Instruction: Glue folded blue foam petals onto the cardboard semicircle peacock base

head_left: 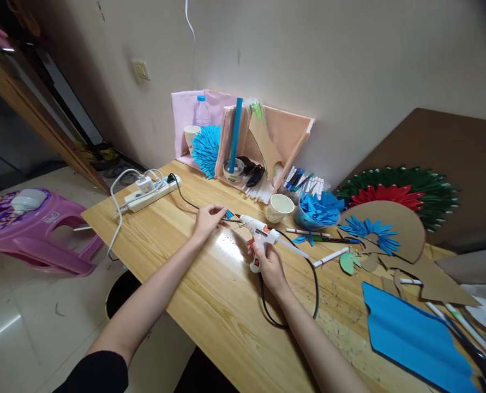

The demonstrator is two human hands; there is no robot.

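beside the glue gun (259,232), a bowl (308,220) holds blue paper pieces (320,207).

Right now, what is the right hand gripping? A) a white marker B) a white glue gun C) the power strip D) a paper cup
B: the right hand is wrapped round the handle of the white glue gun, nozzle toward the small blue paper piece at the left hand.
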